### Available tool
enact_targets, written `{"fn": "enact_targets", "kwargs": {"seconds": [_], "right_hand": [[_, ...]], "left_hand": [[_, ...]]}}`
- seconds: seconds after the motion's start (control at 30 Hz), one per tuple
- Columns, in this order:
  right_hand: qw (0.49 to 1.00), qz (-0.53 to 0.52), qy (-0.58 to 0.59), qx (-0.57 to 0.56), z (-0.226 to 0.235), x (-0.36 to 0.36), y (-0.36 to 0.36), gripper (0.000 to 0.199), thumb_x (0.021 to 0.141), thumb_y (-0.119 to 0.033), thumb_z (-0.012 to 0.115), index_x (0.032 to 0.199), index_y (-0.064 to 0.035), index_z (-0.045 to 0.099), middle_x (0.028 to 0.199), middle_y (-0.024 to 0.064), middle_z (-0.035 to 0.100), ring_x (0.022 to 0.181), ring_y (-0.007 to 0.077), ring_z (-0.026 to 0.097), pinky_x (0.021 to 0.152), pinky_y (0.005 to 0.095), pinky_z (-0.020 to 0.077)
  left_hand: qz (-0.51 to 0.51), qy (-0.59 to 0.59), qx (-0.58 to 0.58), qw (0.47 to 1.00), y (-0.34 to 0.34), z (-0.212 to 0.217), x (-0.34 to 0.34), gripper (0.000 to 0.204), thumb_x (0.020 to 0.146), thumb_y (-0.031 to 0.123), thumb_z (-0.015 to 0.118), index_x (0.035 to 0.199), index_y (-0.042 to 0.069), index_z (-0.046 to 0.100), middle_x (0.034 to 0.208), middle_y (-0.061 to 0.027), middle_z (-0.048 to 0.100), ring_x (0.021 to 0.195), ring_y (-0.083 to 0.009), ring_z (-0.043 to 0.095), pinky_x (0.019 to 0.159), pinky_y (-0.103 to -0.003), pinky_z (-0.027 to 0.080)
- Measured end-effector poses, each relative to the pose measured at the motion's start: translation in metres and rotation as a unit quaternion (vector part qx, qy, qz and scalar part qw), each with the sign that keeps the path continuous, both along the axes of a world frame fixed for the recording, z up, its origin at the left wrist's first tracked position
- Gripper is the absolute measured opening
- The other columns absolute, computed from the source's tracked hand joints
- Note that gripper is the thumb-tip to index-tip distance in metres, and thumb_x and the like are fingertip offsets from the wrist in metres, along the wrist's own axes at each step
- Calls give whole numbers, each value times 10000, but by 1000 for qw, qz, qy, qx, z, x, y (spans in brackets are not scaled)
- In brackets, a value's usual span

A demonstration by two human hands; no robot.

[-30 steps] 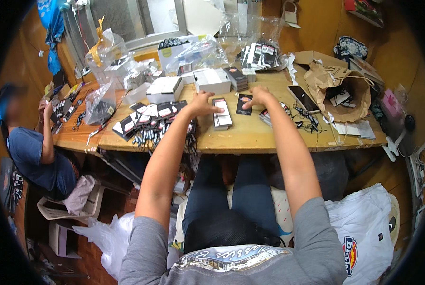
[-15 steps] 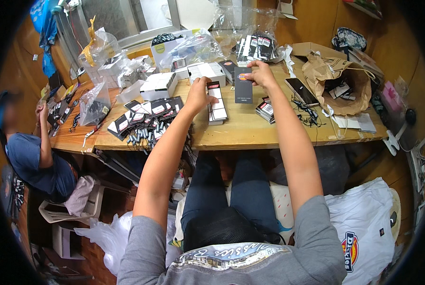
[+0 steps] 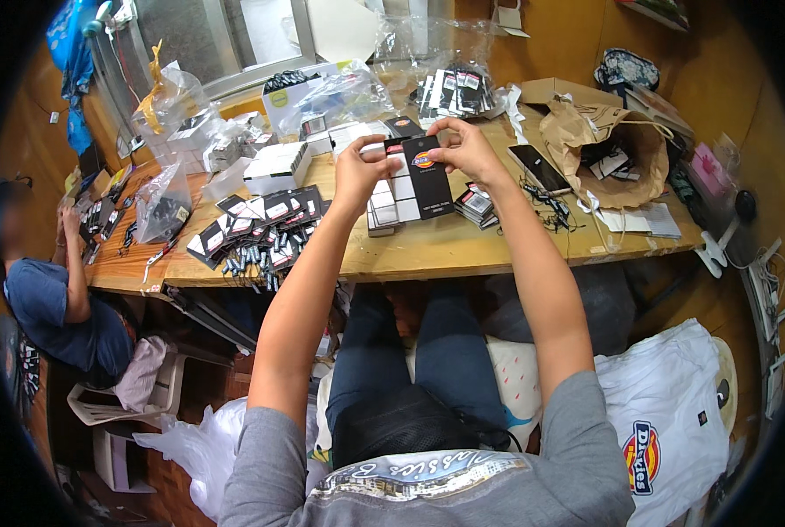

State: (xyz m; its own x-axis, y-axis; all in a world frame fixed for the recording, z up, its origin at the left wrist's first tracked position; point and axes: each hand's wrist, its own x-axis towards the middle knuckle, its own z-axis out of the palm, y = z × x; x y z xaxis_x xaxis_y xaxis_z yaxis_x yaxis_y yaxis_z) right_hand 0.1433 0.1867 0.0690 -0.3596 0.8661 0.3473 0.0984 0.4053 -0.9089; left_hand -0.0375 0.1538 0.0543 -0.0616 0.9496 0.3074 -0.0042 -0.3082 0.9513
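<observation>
My right hand (image 3: 473, 156) pinches a black hang tag (image 3: 431, 191) by its upper edge, with a small coloured logo near the top. Close beside it, my left hand (image 3: 364, 174) grips a white label card (image 3: 404, 195) that has a red strip at its top. The black tag's left edge overlaps or meets the white card; which, I cannot tell. Below my left hand lies a stack of white cards (image 3: 381, 216) on the table. To the right of the black tag sits a small pile of tags (image 3: 475, 207).
Black tags with cords (image 3: 265, 220) lie heaped at left, near white card stacks (image 3: 277, 167). A phone (image 3: 538, 167), tangled black cords (image 3: 546, 209) and an open paper bag (image 3: 577, 140) are at right. Another person (image 3: 59, 294) works at far left.
The white card has come up off the stack in my left hand. My right hand has brought the black tag leftward against it, tilting it slightly. The whole view has shifted a little.
</observation>
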Motion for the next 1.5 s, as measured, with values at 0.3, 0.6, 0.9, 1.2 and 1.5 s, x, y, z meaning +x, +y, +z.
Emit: {"fn": "enact_targets", "kwargs": {"seconds": [0.3,0.6,0.9,1.2,1.5], "right_hand": [[893,-246,-374,47,-26,41,-12,254,589,-212,705,610,7,578,584,124,568,510,184,525,510,309,405],[920,-262,-290,-37,-56,63,21,236,555,-211,724,678,-44,611,623,118,588,577,189,566,538,296,425],[992,-58,84,-79,-27,32,-79,106,685,-72,640,700,-14,553,594,22,536,448,45,461,374,153,344],[904,-197,-345,158,-52,95,-73,150,610,-85,642,758,-89,616,858,124,543,855,277,498,741,335,392],[978,-131,159,-24,-45,124,-14,94,748,-88,562,765,-30,490,691,77,573,592,121,541,524,227,435]], "left_hand": [[24,-90,-18,995,-31,-4,23,256,674,31,645,891,-36,529,724,-56,576,615,-83,526,499,-185,398],[5,-108,-30,994,-53,-20,30,177,689,83,643,806,28,521,706,-8,543,613,-64,498,495,-173,367],[11,-183,12,983,-80,-33,58,130,705,36,613,738,10,490,665,-13,512,603,-61,495,537,-174,394],[-30,-178,-62,982,-102,-47,49,159,699,61,632,783,32,501,698,7,518,620,-57,492,528,-175,380],[-141,-233,-144,951,-127,-62,40,111,762,10,539,863,25,496,713,20,454,546,-18,391,422,-139,289]]}}
